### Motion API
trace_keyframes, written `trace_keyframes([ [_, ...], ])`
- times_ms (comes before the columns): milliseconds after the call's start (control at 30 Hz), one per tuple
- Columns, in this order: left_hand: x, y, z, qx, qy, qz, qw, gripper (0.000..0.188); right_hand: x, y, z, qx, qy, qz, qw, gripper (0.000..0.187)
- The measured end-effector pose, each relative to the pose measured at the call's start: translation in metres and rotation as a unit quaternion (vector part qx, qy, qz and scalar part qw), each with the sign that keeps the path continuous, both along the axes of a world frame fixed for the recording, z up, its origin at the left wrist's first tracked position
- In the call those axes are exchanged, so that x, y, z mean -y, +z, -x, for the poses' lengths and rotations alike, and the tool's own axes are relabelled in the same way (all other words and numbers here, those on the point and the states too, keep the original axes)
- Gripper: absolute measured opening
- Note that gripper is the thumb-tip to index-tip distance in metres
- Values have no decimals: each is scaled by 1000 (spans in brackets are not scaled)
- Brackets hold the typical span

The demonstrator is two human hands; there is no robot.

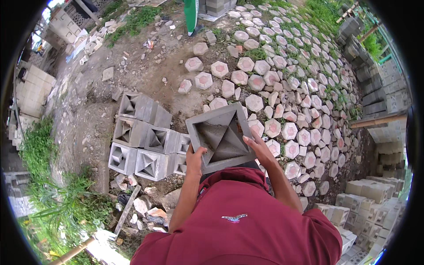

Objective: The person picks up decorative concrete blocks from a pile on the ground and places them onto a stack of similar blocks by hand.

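A square grey concrete vent block (222, 139), its recessed face divided by diagonal ribs, is held up in front of my body. My left hand (195, 158) grips its lower left edge, thumb over the rim. On the opposite side, my right hand (257, 145) clasps the right edge, also with the thumb on the rim. The fingers behind the block are hidden. Just left of it, several similar vent blocks (157, 138) are stacked on the ground with their patterned openings facing me.
Hexagonal paving stones (271, 128) with reddish centres spread over the ground ahead and right. Hollow blocks (349, 203) are piled at the lower right. Rubble and a wooden stick (128, 210) lie at the lower left. A person's green-clad leg (191, 17) stands at the far top.
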State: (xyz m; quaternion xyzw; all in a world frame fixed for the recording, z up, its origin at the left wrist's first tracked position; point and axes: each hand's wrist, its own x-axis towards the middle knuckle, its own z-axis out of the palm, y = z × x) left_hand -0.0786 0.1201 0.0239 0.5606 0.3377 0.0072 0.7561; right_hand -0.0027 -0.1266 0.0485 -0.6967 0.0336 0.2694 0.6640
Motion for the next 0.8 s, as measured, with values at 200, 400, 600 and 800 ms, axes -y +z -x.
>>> trace_keyframes([
  [200,90,28,-64,13,-88,83,993,35,98,58,5,-40,-112,26,993,90],
  [400,169,58,-135,77,-227,75,968,38,173,93,0,30,-201,1,979,88],
  [600,221,83,-207,59,-352,67,932,51,209,96,-21,46,-302,-37,951,84],
  [800,269,79,-295,76,-419,80,901,62,245,77,-81,55,-354,-40,933,85],
])
